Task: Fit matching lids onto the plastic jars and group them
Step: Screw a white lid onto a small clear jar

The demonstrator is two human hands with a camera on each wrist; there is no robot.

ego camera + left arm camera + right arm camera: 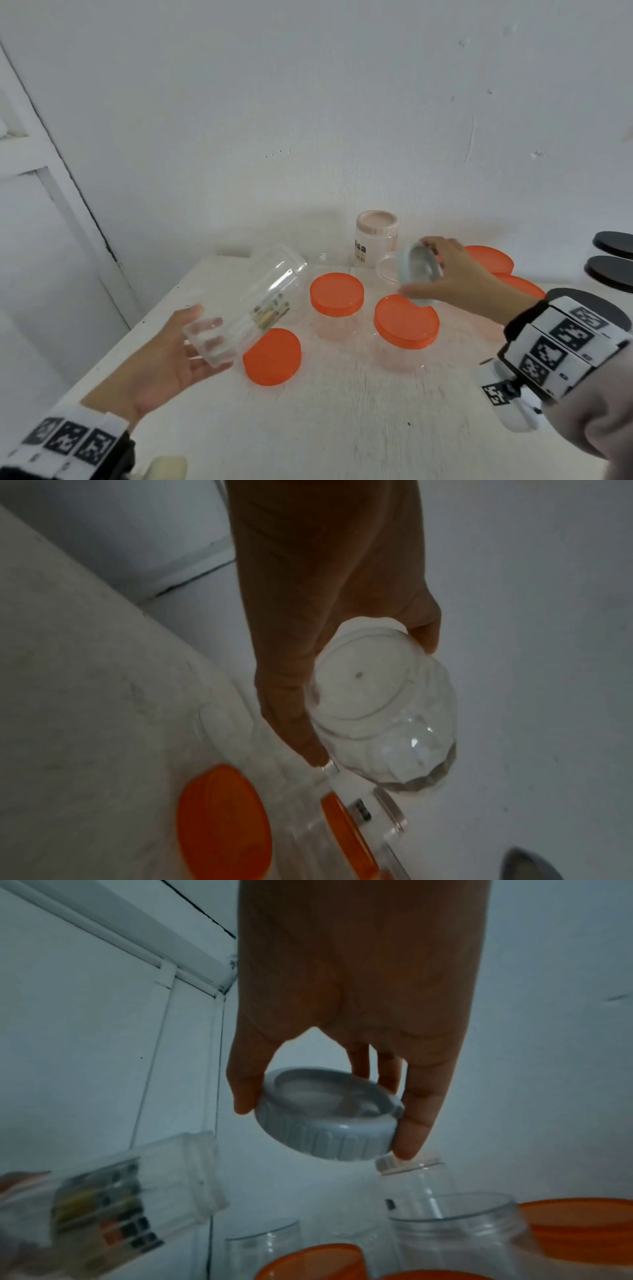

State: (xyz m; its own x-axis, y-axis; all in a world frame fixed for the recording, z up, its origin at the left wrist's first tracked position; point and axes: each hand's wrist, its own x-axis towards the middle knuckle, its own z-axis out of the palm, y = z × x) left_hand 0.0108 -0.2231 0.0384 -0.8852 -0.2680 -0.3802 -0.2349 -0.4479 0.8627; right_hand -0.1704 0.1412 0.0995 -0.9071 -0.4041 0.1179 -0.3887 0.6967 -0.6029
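The person's left hand (171, 346) is gripping the base of a tall clear plastic jar (253, 305), tilting it above the white table (342, 428) with its open mouth pointing away. The right hand (459, 277) is pinching a grey ribbed screw lid (325, 1118) by its rim, right of the tilted jar. Between them, two orange-lidded clear jars (337, 301) are standing; a loose orange lid (272, 356) seems to be lying flat just beside the tilted jar's base.

Head high, facing table (342, 428); wrists close
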